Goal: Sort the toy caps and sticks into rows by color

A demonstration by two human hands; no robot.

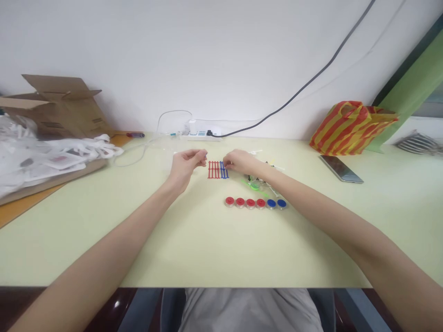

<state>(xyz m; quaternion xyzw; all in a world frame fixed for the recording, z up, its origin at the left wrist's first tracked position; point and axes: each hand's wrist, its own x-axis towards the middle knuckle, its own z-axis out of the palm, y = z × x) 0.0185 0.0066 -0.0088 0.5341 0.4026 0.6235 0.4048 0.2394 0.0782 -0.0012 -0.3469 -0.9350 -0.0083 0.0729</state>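
Note:
My left hand [187, 167] is raised over the table with thumb and fingertips pinched together. A bit of blue shows at its fingertips, too small to name. My right hand [240, 161] is bent down with closed fingers at the right end of a row of thin plastic sticks. Red sticks [213, 169] stand side by side on the left of that row, and blue sticks [224, 170] adjoin them under my right fingertips. Nearer to me runs a line of small clear round pieces with red tops [240, 203] and blue tops [271, 204].
Behind my right forearm lies a pile of small green, black and white parts [255, 185]. A phone [341, 168] and a striped bag [349, 129] are at the right. A power strip [202, 135] sits by the wall. A cardboard box [65, 113] and white plastic bags [44, 161] fill the left.

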